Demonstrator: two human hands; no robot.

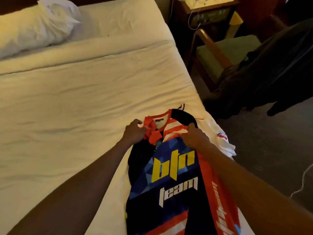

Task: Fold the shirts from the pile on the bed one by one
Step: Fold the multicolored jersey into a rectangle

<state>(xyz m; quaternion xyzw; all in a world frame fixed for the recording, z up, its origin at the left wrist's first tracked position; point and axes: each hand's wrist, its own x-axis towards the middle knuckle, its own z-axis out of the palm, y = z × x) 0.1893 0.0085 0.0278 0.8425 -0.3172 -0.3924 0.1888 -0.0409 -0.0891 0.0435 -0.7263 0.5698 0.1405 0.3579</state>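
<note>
Along bed (84,99) edge, jersey (171,175), collar farthest.

Head cam — fwd, down, near bed (81,92)

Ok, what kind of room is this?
Probably a bedroom, maybe a hotel room: a white-sheeted bed with a pillow, a wooden nightstand beside it, and a cushioned armchair.

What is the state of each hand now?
Left hand: closed, gripping the jersey beside its collar.
Right hand: closed, gripping the same jersey on the collar's other side.
</note>
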